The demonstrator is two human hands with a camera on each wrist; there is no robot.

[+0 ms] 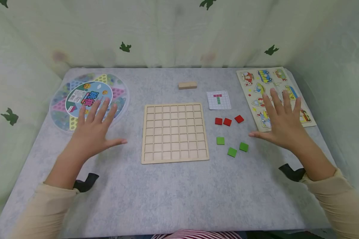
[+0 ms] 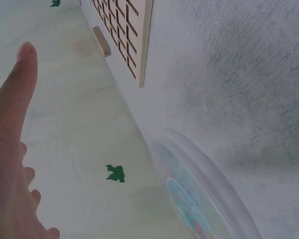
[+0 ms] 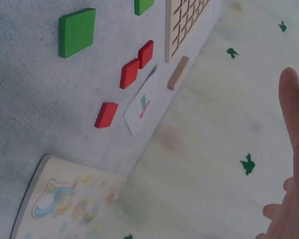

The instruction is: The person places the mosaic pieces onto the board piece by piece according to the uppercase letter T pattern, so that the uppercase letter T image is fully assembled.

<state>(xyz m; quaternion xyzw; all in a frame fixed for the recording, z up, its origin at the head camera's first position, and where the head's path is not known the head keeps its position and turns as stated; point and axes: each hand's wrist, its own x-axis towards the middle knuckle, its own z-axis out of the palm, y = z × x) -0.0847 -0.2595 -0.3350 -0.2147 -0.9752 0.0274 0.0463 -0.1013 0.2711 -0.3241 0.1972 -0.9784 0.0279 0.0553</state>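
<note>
Seen from the head camera, the tabletop [image 1: 179, 196] makes a clock face with twelve at its far edge. The disc [image 1: 89, 87] lies at ten o'clock, the puzzle [image 1: 270, 83] at two, the grid [image 1: 175, 132] flat at the centre. The left hand [image 1: 92, 134] hangs at nine, the right hand [image 1: 284, 127] at three, each hiding part of the disc or puzzle beyond. Their fingers are spread wide and hold nothing; both wrist views show them raised. The card [image 1: 219, 103] lies between one and two, the block [image 1: 187, 85] between twelve and one, three red tiles [image 1: 227, 122] at two, three green tiles [image 1: 232, 152] at three.

A bumped grid could turn askew, since nothing visible pins it; the thin card could slide under a brushing palm. The right thumb is near the green tiles, so a low sweep might scatter them. Two red tiles lie just beside each other, so pinching one might drag its neighbour.
</note>
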